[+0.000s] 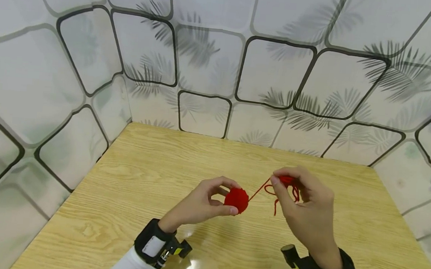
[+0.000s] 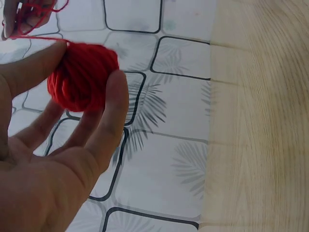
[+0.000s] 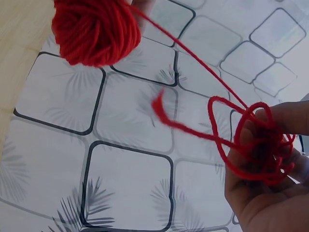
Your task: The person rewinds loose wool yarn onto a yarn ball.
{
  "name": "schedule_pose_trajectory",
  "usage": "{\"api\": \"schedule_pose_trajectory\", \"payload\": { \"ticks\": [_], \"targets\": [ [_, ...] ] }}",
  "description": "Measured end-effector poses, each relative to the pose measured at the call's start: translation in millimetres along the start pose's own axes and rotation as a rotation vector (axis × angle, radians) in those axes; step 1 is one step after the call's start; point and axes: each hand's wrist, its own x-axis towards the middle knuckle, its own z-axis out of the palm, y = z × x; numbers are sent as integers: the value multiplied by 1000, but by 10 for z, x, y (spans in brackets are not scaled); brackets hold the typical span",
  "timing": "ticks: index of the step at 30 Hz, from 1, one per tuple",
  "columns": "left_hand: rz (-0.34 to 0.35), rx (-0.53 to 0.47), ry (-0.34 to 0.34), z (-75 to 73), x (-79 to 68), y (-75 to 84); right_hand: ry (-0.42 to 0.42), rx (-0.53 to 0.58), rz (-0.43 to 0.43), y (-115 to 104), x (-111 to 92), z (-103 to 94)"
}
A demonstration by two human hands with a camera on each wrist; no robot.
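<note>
Between the thumb and fingers of my left hand [image 1: 207, 200] is a small ball of red yarn [image 1: 236, 200], held above the table. In the left wrist view the ball [image 2: 84, 77] shows its wound strands. A taut strand [image 1: 259, 190] runs from it up to my right hand [image 1: 309, 212], which pinches the yarn between thumb and forefinger. Loose loops of red yarn [image 3: 263, 145] are gathered in the right hand's fingers. One cut end [image 3: 161, 108] hangs free from these loops, frayed at the tip.
Below the hands lies a light wood-grain table [image 1: 141, 171]. A pale wall covering [image 1: 209, 59] with dark outlined shapes and leaf prints stands behind and at both sides. Each wrist wears a black strap with a camera mount [image 1: 155, 243].
</note>
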Motion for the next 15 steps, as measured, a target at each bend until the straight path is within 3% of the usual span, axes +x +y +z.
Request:
{"api": "schedule_pose_trajectory", "payload": {
  "ticks": [4,9,12,15],
  "targets": [
    [21,-57,-147,-8,-26,-37,14,20,64,106,23,-24],
    [92,-195,-297,12,-56,40,15,49,144,261,15,10],
    [147,-280,-323,20,-69,117,-22,58,208,388,-29,54],
    [205,-336,-297,22,-80,190,-84,48,266,553,-122,106]
  ]
}}
